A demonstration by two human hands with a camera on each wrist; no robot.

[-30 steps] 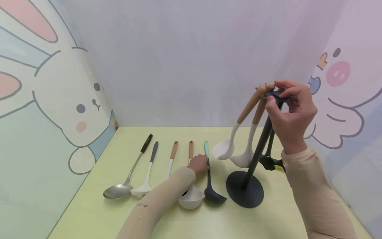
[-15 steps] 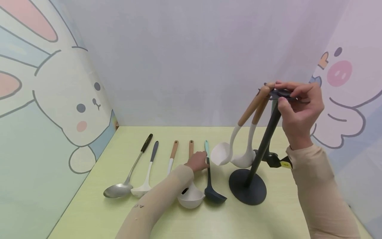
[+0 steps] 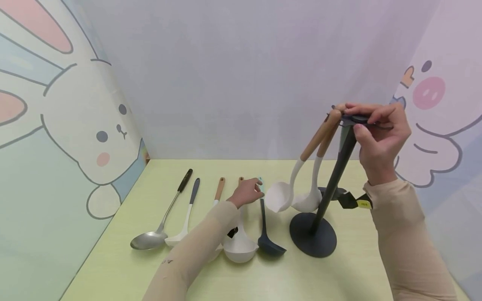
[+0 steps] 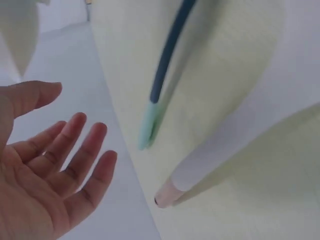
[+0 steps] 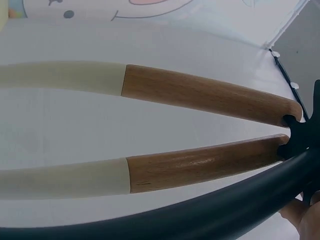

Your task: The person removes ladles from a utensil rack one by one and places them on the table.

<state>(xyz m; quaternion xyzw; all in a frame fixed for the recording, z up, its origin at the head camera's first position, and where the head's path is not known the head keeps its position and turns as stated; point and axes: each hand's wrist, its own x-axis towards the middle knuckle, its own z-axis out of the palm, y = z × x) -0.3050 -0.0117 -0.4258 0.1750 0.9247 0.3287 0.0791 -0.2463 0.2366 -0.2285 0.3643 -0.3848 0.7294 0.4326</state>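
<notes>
My left hand (image 3: 246,192) hovers over the tops of the handles, fingers spread and holding nothing. Close to its fingertips lies a dark blue ladle with a mint handle (image 3: 264,221); the left wrist view shows the mint handle (image 4: 148,125) apart from the hand. My right hand (image 3: 384,133) pinches the top of a black utensil stand (image 3: 333,179), which leans. From its hooks hang two white ladles with wooden handles, a nearer one (image 3: 279,195) and another (image 3: 308,200). Behind the pole hangs a further dark utensil (image 3: 331,193), partly hidden.
Left on the table (image 3: 113,271) lie a steel spoon (image 3: 148,240), a white ladle with a grey handle (image 3: 180,238) and two white ladles with wooden handles, one (image 3: 219,190) partly under my left sleeve, the other (image 3: 241,248) beside it. A wall (image 3: 241,83) stands behind.
The stand has shifted slightly right, with my right hand still on its top, and the hanging utensils have turned a little. My left hand has risen from beside the mint-handled ladle and opened its fingers.
</notes>
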